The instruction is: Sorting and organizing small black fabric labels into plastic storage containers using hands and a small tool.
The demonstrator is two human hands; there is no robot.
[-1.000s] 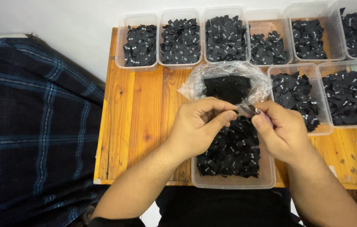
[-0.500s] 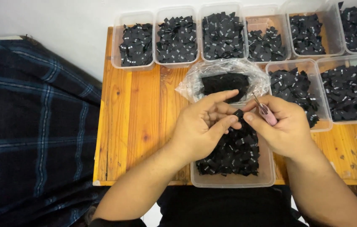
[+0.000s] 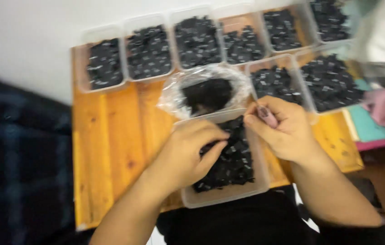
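Looking down from the head camera, the frame is motion-blurred, so fine detail is limited.

Grip. The left hand [image 3: 188, 156] hangs over the near clear tub [image 3: 222, 195], fingers curled inward with the fingertips meeting the thumb in a narrow pinch just above the small black parts [image 3: 228, 161] heaped in that tub. Whether a part sits inside the pinch cannot be told. The right hand [image 3: 283, 129] is closed in a loose fist at the tub's far right corner, wrapped around a small pink tool [image 3: 267, 117] whose tip projects past the thumb and index finger. The two hands are near each other but apart.

Containers. The near clear tub stands at the front edge of the wooden table [image 3: 111, 149], directly ahead of the person, and is roughly half filled with the black parts. Just behind it, touching its far rim, lies an open clear plastic bag [image 3: 206, 90] holding a dark mass of similar pieces. A back row of clear tubs [image 3: 192, 41] lines the far edge of the table, each loaded with black parts. Two further tubs [image 3: 305, 81] stand to the right of the bag, similarly filled.

Surroundings. A dark plaid cloth [image 3: 15, 172] lies left of the table.
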